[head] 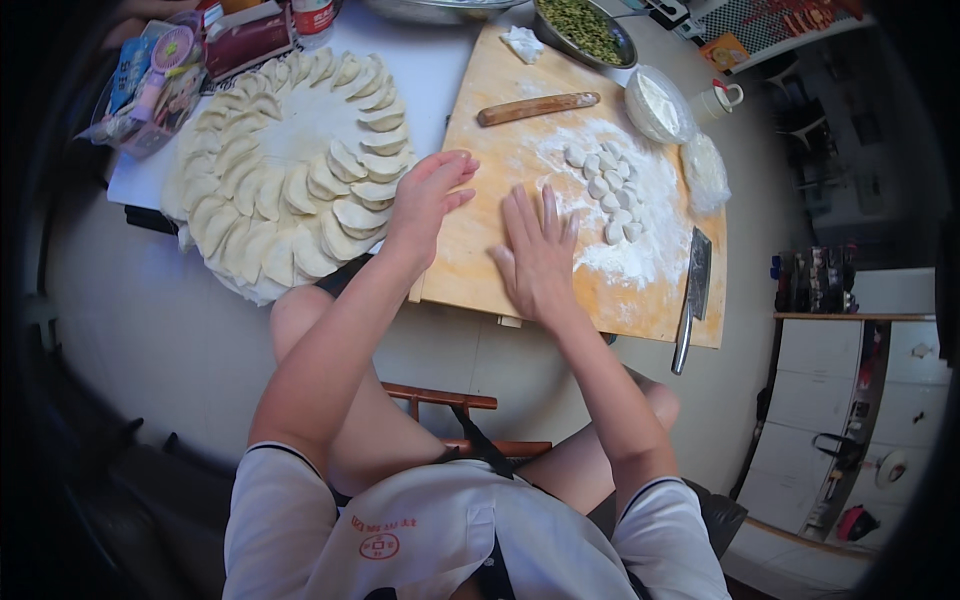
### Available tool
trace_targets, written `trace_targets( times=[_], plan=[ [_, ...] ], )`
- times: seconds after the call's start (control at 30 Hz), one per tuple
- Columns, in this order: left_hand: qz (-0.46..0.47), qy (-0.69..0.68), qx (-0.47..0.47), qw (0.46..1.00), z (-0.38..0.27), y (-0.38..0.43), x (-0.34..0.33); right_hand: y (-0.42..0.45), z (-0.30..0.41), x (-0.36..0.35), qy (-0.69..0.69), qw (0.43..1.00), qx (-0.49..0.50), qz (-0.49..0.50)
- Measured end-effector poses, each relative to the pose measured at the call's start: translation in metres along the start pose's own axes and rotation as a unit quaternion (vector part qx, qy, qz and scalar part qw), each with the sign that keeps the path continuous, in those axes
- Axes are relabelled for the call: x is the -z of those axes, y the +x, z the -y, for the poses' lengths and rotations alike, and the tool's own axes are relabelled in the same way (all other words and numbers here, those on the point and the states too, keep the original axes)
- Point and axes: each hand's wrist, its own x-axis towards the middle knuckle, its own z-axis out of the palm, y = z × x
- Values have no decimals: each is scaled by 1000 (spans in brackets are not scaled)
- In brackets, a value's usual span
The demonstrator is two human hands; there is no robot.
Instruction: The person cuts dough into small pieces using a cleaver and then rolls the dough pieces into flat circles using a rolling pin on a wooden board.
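My right hand [536,251] lies palm down with fingers apart on the wooden board [465,247], left of several floured dough pieces [611,180]. My left hand [435,195] hovers by the board's left edge, fingers loosely bent; whether anything is between them I cannot tell. Beside it, folded dumplings [300,187] lie in rings on a round cloth-covered tray. Toward the board's far side rests a wooden rolling pin [538,109]. A cleaver [694,289] lies along the right edge, its handle past the near edge. Loose flour [652,247] surrounds the dough pieces.
A metal bowl of chopped green filling [585,34] stands at the far end, near a crumpled white wrapper [523,45]. Right of the board are a bowl of flour in plastic [658,105], a plastic bag [705,172] and a white mug [716,101]. A plastic basket [150,135] stands far left.
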Motion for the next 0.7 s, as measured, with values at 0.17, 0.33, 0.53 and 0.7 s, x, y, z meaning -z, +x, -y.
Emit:
trace_targets(
  times=[0.17,0.33,0.53,0.7],
  plan=[
    [20,5,-6,1000,4,3,2,9,34,8,32,998,39,42],
    [23,0,-3,1000,3,2,-7,37,-3,-9,215,974,-35,-59],
    [31,34,10,999,4,3,-10,11,-33,26,723,649,-220,-85],
    [153,203,-31,967,16,-1,-12,14,-24,32,912,348,-202,-79]
  ],
)
